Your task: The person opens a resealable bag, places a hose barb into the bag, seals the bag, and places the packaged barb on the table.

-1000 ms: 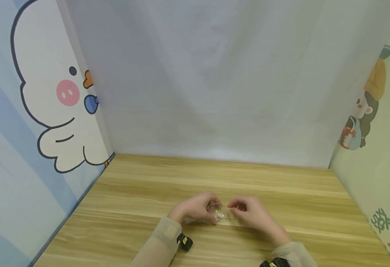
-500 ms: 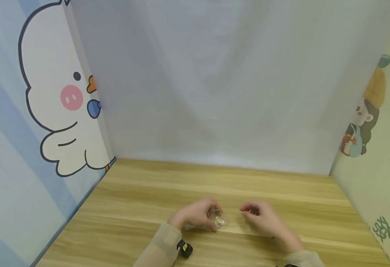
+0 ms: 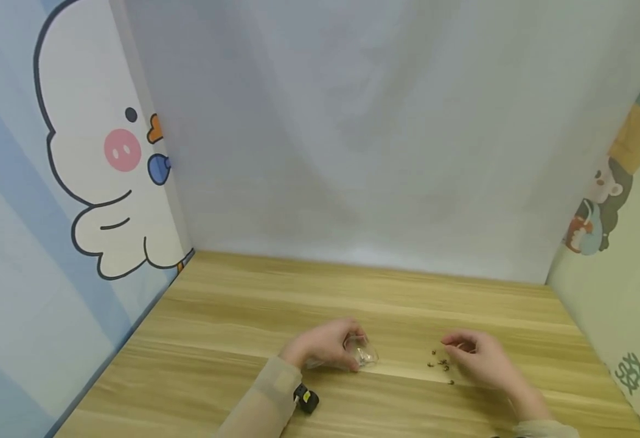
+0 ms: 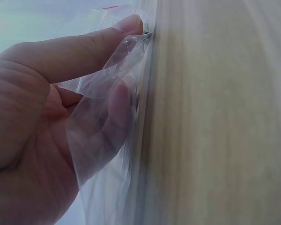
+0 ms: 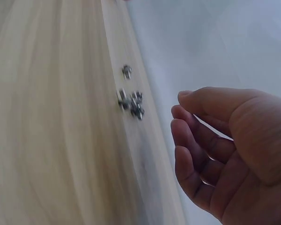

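Observation:
My left hand (image 3: 330, 344) holds a clear plastic zip bag (image 3: 365, 353) low over the table, thumb and fingers curled round its sides. In the left wrist view the bag (image 4: 96, 136) hangs crumpled across the fingers, a thin red line along its top edge. Small dark metal screws (image 3: 442, 363) lie loosely scattered on the wood between the hands, closer to the right one. My right hand (image 3: 479, 356) hovers just right of them, fingers loosely bent. The right wrist view shows the screws (image 5: 133, 105) in a small cluster, and nothing between thumb and fingertips.
The wood-grain table (image 3: 254, 292) spreads beyond and around both hands. A pale grey curtain (image 3: 353, 152) closes off its far edge. Printed cartoon panels stand at the left (image 3: 90, 152) and the right (image 3: 615, 201).
My right hand has moved right, away from the bag, and the screws it and its forearm covered now show. The left hand keeps hold of the bag in nearly the same spot.

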The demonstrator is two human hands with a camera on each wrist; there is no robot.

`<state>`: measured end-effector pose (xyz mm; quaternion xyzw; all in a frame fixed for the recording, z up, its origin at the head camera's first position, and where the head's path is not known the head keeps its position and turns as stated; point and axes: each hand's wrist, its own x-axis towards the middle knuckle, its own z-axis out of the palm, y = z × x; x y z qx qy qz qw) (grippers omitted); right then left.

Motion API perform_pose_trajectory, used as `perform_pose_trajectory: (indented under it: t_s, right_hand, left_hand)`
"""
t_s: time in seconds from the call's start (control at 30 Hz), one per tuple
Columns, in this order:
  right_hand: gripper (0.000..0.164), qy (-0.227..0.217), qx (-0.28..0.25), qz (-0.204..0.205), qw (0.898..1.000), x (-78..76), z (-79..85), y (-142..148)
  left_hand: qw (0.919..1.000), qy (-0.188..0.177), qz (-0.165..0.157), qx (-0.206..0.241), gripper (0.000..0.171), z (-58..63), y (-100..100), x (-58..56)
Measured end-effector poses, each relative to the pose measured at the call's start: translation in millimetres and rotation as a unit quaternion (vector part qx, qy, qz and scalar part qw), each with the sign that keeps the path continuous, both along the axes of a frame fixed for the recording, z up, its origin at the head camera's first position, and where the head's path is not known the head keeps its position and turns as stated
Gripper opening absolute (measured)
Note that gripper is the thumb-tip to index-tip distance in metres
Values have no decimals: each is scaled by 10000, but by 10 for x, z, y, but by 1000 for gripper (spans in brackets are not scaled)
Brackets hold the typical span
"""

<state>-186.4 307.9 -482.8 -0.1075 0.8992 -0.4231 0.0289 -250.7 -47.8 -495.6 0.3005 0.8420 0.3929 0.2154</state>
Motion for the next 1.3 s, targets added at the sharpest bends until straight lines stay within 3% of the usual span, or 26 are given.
perform_pose_trajectory:
  t_s: [0.23, 0.43, 0.63, 0.9, 1.13, 1.3]
  right_hand:
    - [15, 1, 219, 266, 9994, -5, 9, 150]
    - [12, -187, 105, 655, 9976, 23, 15, 191]
    - [12, -184, -51, 865, 9961, 31, -38, 245]
    - [13, -368, -441, 1640, 9848, 98, -132, 310]
    - [15, -316, -434, 1741, 9833, 122, -162, 309]
    - [15, -302, -410, 1751, 9832, 132, -186, 311]
  left_hand:
    - [9998, 160, -24, -110, 52, -21, 0, -36]
    - [9999, -70, 76, 26, 54, -44, 2, -31]
    - [10000, 52, 17, -50, 54, -16, 1, -18]
    - [10000, 43, 19, -16, 54, 29, -2, -7]
    - [10000, -70, 65, 19, 56, 12, 5, -12]
    - [9999, 92, -15, -43, 54, -1, 9, -16]
